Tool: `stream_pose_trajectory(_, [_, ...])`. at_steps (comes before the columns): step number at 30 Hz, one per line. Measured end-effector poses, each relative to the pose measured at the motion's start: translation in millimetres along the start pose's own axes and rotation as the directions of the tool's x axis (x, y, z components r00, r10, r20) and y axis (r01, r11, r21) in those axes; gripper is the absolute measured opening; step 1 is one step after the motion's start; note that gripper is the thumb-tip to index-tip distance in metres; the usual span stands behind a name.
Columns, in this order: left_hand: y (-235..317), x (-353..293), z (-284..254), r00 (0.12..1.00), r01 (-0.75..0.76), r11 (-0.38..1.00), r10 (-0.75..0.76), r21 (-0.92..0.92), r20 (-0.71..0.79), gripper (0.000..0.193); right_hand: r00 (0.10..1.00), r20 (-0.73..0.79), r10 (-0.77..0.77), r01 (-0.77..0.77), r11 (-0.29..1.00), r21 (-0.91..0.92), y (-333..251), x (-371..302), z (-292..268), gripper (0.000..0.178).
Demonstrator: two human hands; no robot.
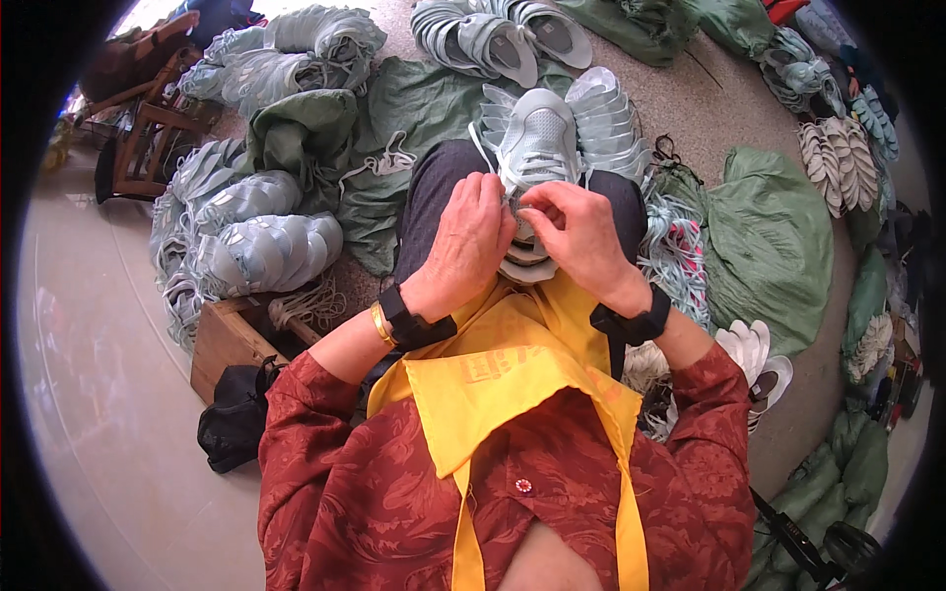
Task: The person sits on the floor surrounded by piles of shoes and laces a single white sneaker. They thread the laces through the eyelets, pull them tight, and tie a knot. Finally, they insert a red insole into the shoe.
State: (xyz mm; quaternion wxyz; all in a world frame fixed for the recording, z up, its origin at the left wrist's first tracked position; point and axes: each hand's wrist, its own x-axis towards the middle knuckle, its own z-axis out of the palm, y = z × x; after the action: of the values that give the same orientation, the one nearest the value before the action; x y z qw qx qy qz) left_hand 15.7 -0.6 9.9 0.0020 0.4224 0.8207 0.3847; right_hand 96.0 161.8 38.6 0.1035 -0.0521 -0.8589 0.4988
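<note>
A pale grey-blue shoe upper [538, 126] lies across my lap, toe pointing away, with laces threaded over its front. My left hand [463, 234] is closed against the left side of its opening, fingers together on the edge. On the other side, my right hand [581, 236] pinches thumb and forefinger above the opening. Whatever is between those fingertips is too small to make out. Stacked pale uppers [606, 118] rest just right of the one I work on. Below my hands, the heel part [528, 268] shows between my wrists.
Bundles of nested uppers [266, 251] lie to my left, beside a wooden box [232, 345]. More uppers [473, 41] sit ahead on the floor. A green sack [769, 246] and hanging light-blue laces [672, 246] are at my right. A wooden chair [148, 148] stands far left.
</note>
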Motion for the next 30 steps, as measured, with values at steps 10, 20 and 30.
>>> stream_pose_trajectory(10, [-5,1,2,1.000,-0.005,0.995,0.004,-0.095,-0.007,0.020,0.984,0.011,-0.178,0.177,0.968,-0.180,15,15,13,0.008])
stream_pose_trajectory(20, [2,6,-7,0.998,0.038,0.984,-0.047,-0.175,-0.047,0.020,0.964,0.203,0.172,-0.205,0.967,0.152,-15,-21,-66,0.009])
stream_pose_trajectory(30, [14,18,-22,1.000,-0.011,0.987,0.006,-0.160,-0.028,0.017,0.985,0.067,-0.157,0.040,0.596,0.802,-84,-40,-119,0.020])
